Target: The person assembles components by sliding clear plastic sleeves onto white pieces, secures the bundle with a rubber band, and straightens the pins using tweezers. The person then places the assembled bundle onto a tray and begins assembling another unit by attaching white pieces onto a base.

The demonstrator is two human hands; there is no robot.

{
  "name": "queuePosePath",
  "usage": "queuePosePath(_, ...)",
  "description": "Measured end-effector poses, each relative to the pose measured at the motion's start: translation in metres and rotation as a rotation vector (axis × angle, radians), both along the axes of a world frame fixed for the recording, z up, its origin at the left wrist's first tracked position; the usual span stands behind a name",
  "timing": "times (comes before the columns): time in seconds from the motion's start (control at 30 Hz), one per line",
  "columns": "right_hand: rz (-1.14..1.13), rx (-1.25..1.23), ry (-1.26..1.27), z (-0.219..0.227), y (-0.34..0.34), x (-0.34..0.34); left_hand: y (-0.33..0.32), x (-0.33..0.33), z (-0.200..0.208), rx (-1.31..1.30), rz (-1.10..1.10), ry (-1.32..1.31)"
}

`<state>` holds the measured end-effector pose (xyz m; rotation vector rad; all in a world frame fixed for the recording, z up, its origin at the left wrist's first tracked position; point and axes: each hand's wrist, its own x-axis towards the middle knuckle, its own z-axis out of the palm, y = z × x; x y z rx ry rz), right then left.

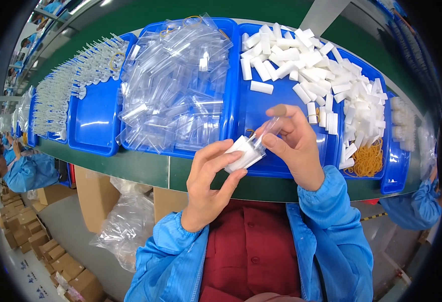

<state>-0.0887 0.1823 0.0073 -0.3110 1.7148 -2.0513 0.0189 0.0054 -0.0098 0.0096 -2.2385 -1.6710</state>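
Observation:
My left hand (pixel 206 183) grips a small bundle of white block-like pieces (pixel 245 155) between thumb and fingers, just above the near edge of a blue tray (pixel 259 113). From the right, my right hand (pixel 301 148) pinches a clear plastic sleeve (pixel 270 130) and holds it against the end of the bundle. Whether the sleeve goes around a piece I cannot make out. Many similar white pieces (pixel 286 58) lie loose at the back of that tray. A pile of clear plastic sleeves (pixel 178 85) fills the tray to its left.
Farther left, thin white stemmed parts (pixel 62 95) stand beside a shallow blue tray (pixel 95 123). Yellow rubber bands (pixel 367 160) and more white pieces occupy the right tray. Below the green table edge (pixel 145 167) are a cardboard box (pixel 92 194) and a plastic bag (pixel 128 216). Co-workers sit on both sides.

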Motion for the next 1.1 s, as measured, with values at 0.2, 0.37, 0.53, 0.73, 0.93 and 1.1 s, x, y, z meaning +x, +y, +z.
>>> queuePosePath(0.2,-0.107,0.092,0.183,-0.008,-0.001,0.009,0.001,-0.005,-0.002,-0.106,0.041,0.021)
queuePosePath(0.37,-0.200,0.089,0.143,-0.011,-0.001,0.010,0.006,-0.006,-0.002,-0.021,0.025,-0.004)
queuePosePath(0.53,-0.067,0.071,0.108,-0.013,0.005,0.008,0.005,-0.006,-0.001,-0.040,0.022,-0.043)
queuePosePath(0.73,-0.131,0.034,0.063,-0.014,0.000,0.014,0.009,-0.011,0.006,-0.232,0.003,0.038)
queuePosePath(0.93,-0.087,-0.007,0.090,-0.013,0.002,0.011,0.006,-0.009,-0.001,-0.148,-0.016,-0.001)
queuePosePath(1.1,-0.069,-0.082,0.088,-0.006,0.006,0.006,0.003,-0.010,-0.002,0.297,-0.050,-0.138)
